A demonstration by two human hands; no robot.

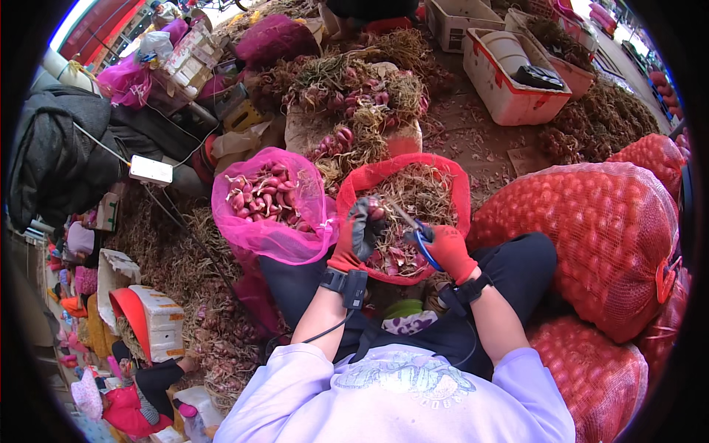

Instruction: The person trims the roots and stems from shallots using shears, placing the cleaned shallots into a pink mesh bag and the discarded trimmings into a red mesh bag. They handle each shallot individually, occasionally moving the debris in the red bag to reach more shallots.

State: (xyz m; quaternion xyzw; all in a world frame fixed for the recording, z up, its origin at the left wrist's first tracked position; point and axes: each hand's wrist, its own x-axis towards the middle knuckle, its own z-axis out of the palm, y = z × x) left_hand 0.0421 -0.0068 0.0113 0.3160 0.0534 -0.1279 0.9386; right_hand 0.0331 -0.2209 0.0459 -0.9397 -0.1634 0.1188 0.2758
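Observation:
My left hand (357, 235), in a red and dark grey work glove, is closed around a shallot (377, 210) that shows at its fingertips. My right hand (447, 249), in a red glove, grips scissors (424, 242) by their blue handles. The metal blades point up and left, toward the shallot. Both hands are over a red mesh bag (463, 188) holding dry stalks, roots and purple skins. Left of it, a pink mesh bag (255, 246) holds many trimmed shallots. Whether the blades touch the shallot is hard to see.
Bunches of shallots with dried tops (347, 88) lie on a block ahead. Full red mesh sacks (583, 229) crowd my right side. White foam boxes (509, 100) stand at the far right. More dried bunches (199, 295) cover the ground at left, where a person (136, 402) sits.

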